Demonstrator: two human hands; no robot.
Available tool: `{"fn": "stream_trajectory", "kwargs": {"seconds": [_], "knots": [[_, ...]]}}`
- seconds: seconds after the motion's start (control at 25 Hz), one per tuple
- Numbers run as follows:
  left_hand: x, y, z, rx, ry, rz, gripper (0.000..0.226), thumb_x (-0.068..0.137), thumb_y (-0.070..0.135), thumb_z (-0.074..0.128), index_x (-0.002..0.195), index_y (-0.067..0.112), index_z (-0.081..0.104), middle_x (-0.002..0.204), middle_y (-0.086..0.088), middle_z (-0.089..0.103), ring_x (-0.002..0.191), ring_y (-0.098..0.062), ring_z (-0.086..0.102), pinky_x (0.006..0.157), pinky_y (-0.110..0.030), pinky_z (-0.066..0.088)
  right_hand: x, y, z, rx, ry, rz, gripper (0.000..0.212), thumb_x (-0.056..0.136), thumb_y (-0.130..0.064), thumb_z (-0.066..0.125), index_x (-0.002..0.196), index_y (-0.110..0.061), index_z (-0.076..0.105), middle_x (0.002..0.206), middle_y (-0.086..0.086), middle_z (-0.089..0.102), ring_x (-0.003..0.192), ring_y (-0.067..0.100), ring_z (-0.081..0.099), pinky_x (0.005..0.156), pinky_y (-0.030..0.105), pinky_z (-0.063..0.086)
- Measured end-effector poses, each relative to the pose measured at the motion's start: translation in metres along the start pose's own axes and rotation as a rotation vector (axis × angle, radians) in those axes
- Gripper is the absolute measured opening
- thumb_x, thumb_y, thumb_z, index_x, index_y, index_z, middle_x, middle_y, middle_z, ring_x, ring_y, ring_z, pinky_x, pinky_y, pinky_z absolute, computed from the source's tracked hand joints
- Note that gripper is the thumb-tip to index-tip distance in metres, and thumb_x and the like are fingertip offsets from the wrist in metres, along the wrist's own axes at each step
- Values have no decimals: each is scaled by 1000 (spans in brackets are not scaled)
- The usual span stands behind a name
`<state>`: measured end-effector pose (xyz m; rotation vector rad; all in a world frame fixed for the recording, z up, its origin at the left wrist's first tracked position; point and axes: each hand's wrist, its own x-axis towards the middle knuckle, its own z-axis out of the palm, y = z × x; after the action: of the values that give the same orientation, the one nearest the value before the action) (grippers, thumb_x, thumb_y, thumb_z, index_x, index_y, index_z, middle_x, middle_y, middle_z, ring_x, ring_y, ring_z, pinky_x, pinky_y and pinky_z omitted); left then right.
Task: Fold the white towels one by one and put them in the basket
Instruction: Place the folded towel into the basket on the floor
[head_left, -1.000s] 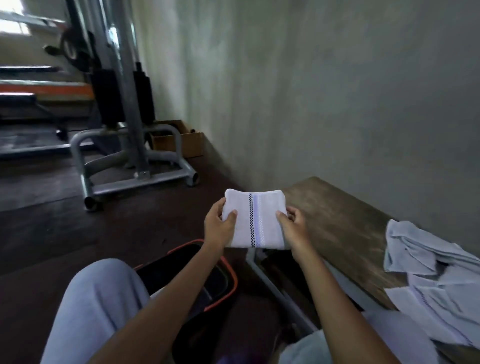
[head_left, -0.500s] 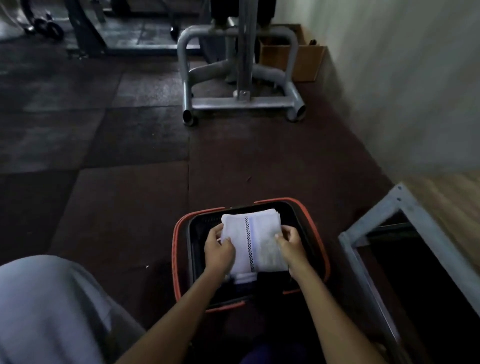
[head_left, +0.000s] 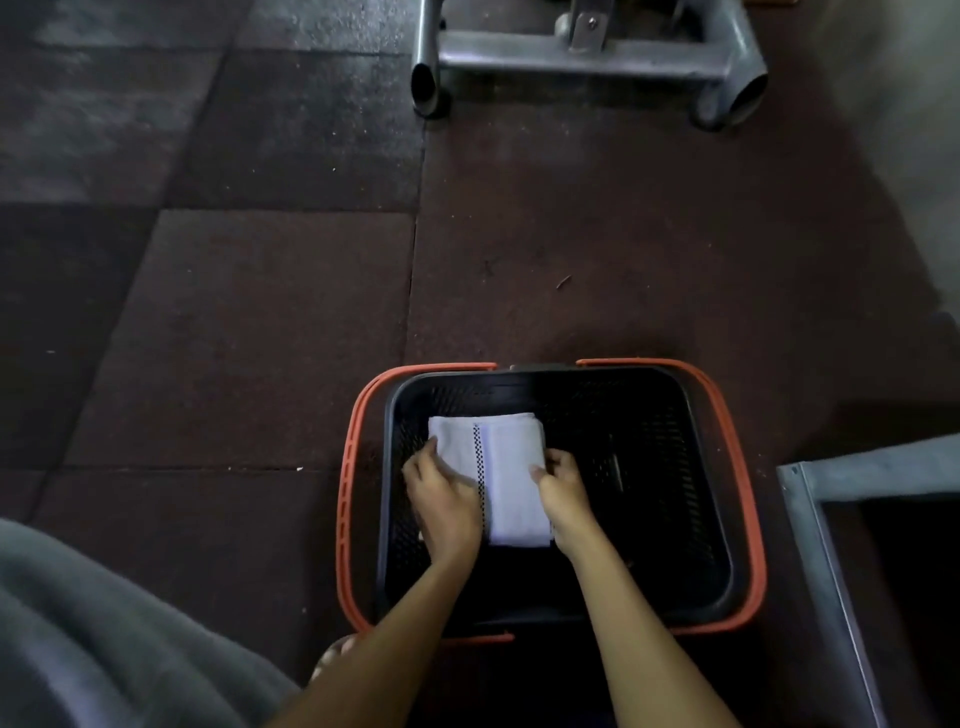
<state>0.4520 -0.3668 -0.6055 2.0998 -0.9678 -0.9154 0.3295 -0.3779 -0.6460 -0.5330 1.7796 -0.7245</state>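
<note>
A grey-clad knee (head_left: 104, 623) fills the corner at 8 o'clock from the basket (head_left: 727, 519), and bare toes (head_left: 332, 654) show just beside the basket's near left corner. Dark floor tiles (head_left: 249, 312) spread out toward 10 o'clock.

The basket is black mesh with orange handles folded down along its rim, and it stands on the floor. The folded white towel (head_left: 514, 467) is inside it, below the rim, in the left half toward 9 o'clock of the basket's middle. A checked stripe runs down the towel from 12 to 6 o'clock. I cannot tell whether the towel rests on the bottom.

The left hand (head_left: 447, 509) lies back-up over the towel's left part, with its fingers curled round the left edge, holding it. The right hand (head_left: 563, 491) pinches the towel's right edge, thumb on top and fingers bent under. Both forearms reach in from 6 o'clock.

A grey metal tube frame (head_left: 587, 52) stands on the floor at 12 o'clock from the basket, well apart from it. At 3 o'clock, near the basket's right handle, the corner of a pale metal frame (head_left: 810, 545) shows.
</note>
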Motion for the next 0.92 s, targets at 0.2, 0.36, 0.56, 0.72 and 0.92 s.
{"fn": "stream_trajectory", "kwargs": {"seconds": [0.2,0.36,0.56,0.72,0.92], "knots": [[10,-18,5,175,-91,113,45,87,13,45,131,20,46,134,-2,41,118,-20,47,95,-24,34,9,11,-4,-58,28,-62,26,92,-7,51,117,-5,46,112,14,57,92,20,54,79,28,42],[12,-14,3,81,-143,3,48,84,44,39,121,16,51,127,-11,52,111,-29,52,98,-41,41,7,8,-7,-251,81,-167,24,89,-11,54,112,-4,49,104,15,60,95,31,59,74,30,44],[22,-37,11,537,-243,466,66,92,38,11,146,2,23,156,-19,15,145,-34,10,116,-35,5,4,5,10,-1123,144,-761,51,78,-36,53,122,-12,53,123,9,61,112,29,59,85,38,50],[41,-60,26,840,-366,509,77,84,49,-6,149,9,-2,158,-9,-10,145,-27,-11,112,-36,-15,25,30,6,-1234,-5,-566,79,84,-57,12,148,-11,21,158,7,16,145,22,18,115,49,15],[48,-69,40,928,-365,481,66,93,45,6,150,12,2,159,-7,-5,146,-29,-7,111,-40,-17,39,36,14,-1215,50,-582,76,88,-56,19,148,-9,19,158,9,14,145,25,17,115,54,10]]}}
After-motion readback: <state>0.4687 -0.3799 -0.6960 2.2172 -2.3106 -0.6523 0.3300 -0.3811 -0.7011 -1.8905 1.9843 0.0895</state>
